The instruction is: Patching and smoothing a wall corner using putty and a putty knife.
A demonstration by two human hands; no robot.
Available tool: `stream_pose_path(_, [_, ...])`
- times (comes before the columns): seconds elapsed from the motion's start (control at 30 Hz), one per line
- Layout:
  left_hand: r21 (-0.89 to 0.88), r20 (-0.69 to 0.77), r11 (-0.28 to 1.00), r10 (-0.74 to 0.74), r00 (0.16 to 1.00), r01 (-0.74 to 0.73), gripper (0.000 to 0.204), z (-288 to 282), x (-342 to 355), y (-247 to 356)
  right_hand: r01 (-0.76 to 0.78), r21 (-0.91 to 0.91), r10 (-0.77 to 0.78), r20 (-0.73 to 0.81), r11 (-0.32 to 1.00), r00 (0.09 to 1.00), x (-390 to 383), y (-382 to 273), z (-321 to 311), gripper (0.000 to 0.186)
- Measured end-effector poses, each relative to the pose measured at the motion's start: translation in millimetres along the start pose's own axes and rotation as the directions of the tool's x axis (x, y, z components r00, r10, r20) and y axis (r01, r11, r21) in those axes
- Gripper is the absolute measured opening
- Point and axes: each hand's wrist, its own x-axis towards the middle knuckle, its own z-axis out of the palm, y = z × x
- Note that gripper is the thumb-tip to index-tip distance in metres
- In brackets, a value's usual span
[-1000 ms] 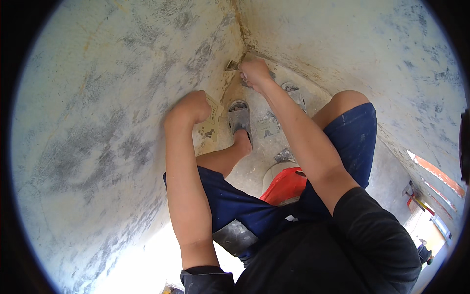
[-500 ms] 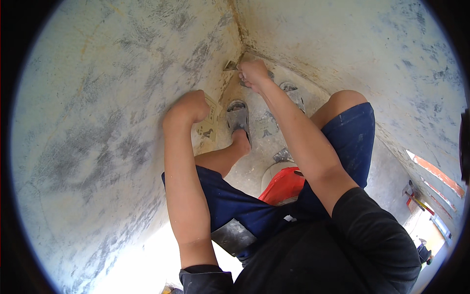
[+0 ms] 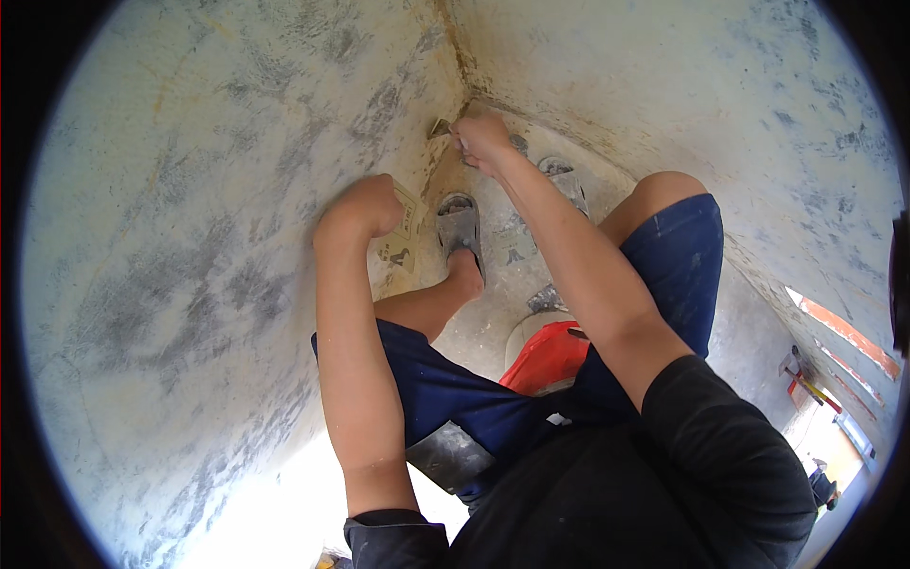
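Note:
My right hand (image 3: pixel 482 142) is closed around a small scraper (image 3: pixel 439 127), its blade against the left wall low down by the corner. Most of its handle is hidden in my fingers. Close to the same wall, my left hand (image 3: pixel 363 207) makes a fist over the edge of a beige printed sheet (image 3: pixel 398 254). The sheet's far part sticks out past my knuckles, and its back is against or very near the wall (image 3: pixel 190 266); how my fingers grip it is hidden.
Two walls meet ahead in a stained corner. My sandalled foot (image 3: pixel 460 223) stands on the dusty floor, with another grey sandal (image 3: pixel 566 175) beyond. Between my legs is a red bag or liner (image 3: pixel 550 358) in a pale container. A long-handled tool (image 3: pixel 810 389) lies at right.
My right hand and the scraper have shifted slightly left along the wall, and the blade has tilted. The beige sheet has turned a little closer to the wall; my left hand stays put.

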Motion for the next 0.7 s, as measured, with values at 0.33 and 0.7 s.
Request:
stream_pose_path(0.33, [-0.003, -0.044, 1.0, -0.001, 0.999, 0.001, 0.039, -1.0, 0.8, 7.2, -0.024, -0.135, 0.017, -0.057, 0.991, 0.998, 14.2, 9.2, -8.7, 0.016])
stream_pose_path(0.7, [-0.01, -0.063, 1.0, 0.007, 0.998, -0.008, 0.04, 0.6, -5.5, -2.9, -0.004, -0.024, 0.003, -0.03, 1.0, 1.0, -6.4, 9.5, 13.0, 0.019])
